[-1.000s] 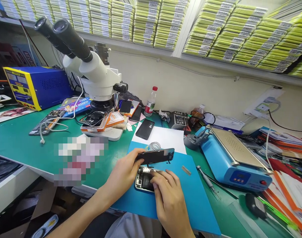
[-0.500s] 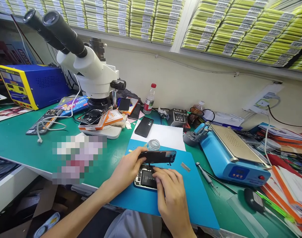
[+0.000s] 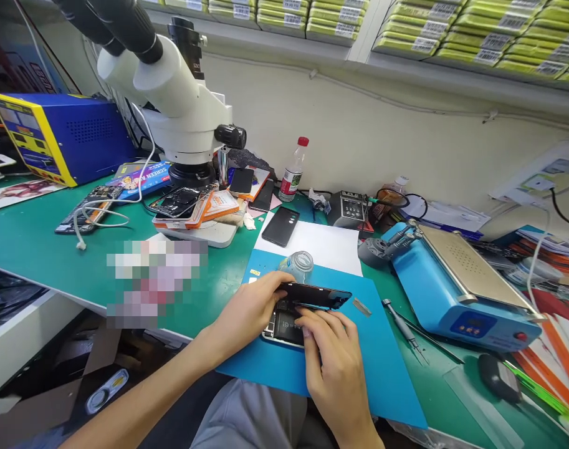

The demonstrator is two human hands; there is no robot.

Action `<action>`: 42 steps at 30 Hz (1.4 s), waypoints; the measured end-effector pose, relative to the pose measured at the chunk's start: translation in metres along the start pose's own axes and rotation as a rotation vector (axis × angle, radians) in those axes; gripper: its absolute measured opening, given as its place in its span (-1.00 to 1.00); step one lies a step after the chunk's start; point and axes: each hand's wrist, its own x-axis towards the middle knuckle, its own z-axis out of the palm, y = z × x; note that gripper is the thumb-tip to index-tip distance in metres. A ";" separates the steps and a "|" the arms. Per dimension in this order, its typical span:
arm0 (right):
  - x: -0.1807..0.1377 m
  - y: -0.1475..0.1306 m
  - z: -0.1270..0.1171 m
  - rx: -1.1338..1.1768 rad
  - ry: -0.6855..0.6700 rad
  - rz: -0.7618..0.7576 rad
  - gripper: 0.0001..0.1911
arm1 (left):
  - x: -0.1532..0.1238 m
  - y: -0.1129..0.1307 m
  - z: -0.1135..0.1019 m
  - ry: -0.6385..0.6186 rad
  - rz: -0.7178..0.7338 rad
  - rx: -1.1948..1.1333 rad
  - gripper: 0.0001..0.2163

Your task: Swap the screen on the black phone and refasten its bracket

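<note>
An opened phone body [image 3: 284, 328], with a black battery and exposed inner parts, lies on the blue mat [image 3: 391, 386]. Above it the detached phone screen [image 3: 319, 295] is held tilted, its inner side facing me. My left hand [image 3: 256, 305] is closed on the screen's left end, thumb and fingers pinching the edge. My right hand [image 3: 333, 349] rests over the right part of the phone body, its fingers bunched and curled in under the raised screen. Whatever lies under those fingertips is hidden. Just behind the screen stands a clear jar [image 3: 299, 264].
Behind the mat, a black phone [image 3: 281, 226] lies on white paper [image 3: 326, 246]. At the left stands a microscope [image 3: 172, 118]. To the right are a screwdriver [image 3: 406, 330], a metal strip [image 3: 361, 307] and a blue heating plate machine [image 3: 462, 293]. A bottle [image 3: 291, 174] stands at the back.
The camera view has tipped down and shifted left. The screen is tilted lower over the phone body, and my right fingers reach farther in under it. My left hand keeps its grip.
</note>
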 end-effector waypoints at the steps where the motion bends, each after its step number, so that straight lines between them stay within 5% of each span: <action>1: 0.000 0.000 0.000 0.001 -0.002 0.000 -0.73 | 0.000 0.000 0.000 -0.002 0.002 0.003 -0.75; 27: -0.001 -0.008 0.013 -0.332 -0.029 -0.180 -0.74 | -0.001 -0.006 0.004 -0.004 0.064 0.087 -0.75; 42: -0.002 -0.006 0.007 -0.273 -0.017 -0.178 -0.77 | -0.002 -0.008 0.002 -0.035 0.113 0.131 -0.73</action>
